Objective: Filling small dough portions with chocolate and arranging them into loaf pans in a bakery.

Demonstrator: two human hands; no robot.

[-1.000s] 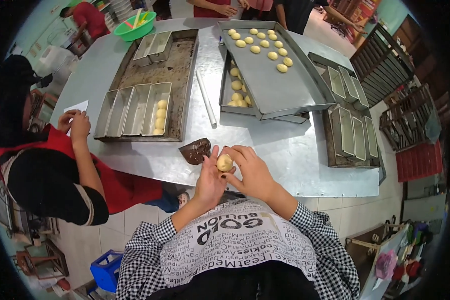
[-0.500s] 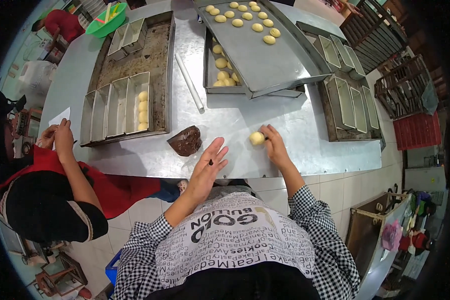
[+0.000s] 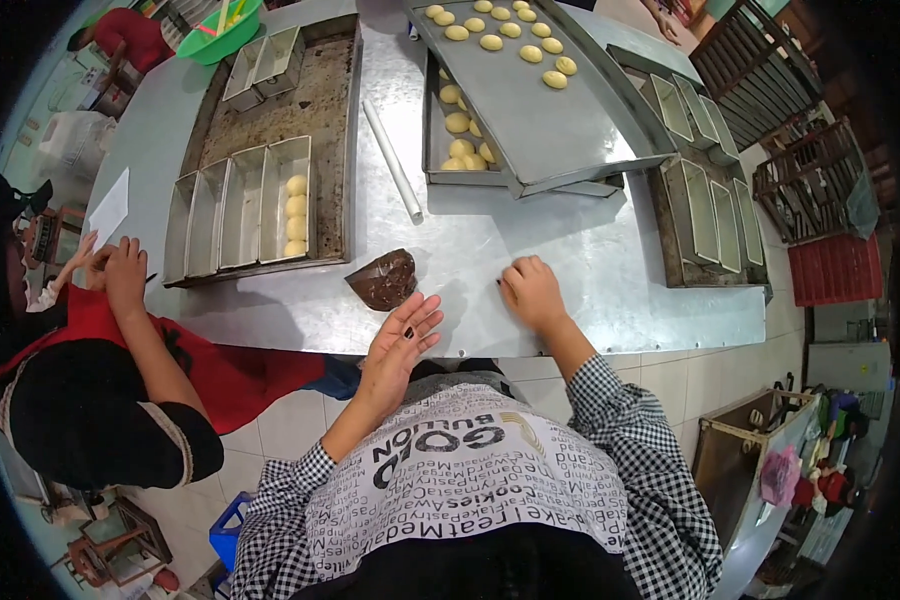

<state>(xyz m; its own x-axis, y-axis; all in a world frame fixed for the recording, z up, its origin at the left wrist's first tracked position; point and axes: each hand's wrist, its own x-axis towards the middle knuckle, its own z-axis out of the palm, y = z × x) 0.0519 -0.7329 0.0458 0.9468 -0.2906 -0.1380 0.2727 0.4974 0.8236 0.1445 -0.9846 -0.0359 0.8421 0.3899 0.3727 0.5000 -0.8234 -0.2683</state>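
My right hand [image 3: 533, 292] is cupped palm-down on the metal table [image 3: 470, 245], its fingers curled together. The dough ball that lay there is out of sight, apparently covered by this hand. My left hand [image 3: 400, 350] hovers at the table's near edge, empty, fingers stretched out and palm turned inward. Just beyond it lies a clear plastic bag of dark brown filling [image 3: 386, 280]. Farther off, several pale yellow dough balls [image 3: 531, 54] sit on the upper metal tray [image 3: 570, 130], which rests askew over another tray of dough balls [image 3: 458, 122].
On the left, a dark baking tray [image 3: 300, 90] carries loaf tins [image 3: 240, 215]; one contains several dough balls [image 3: 296, 205]. A white rolling pin [image 3: 393, 160] lies beside it. More tins [image 3: 700, 215] stand right. A co-worker in red [image 3: 240, 385] leans in from the left.
My right hand has closed over the dough ball, hiding it. My left hand has dropped slightly nearer to me. The co-worker's white paper now lies on the table.
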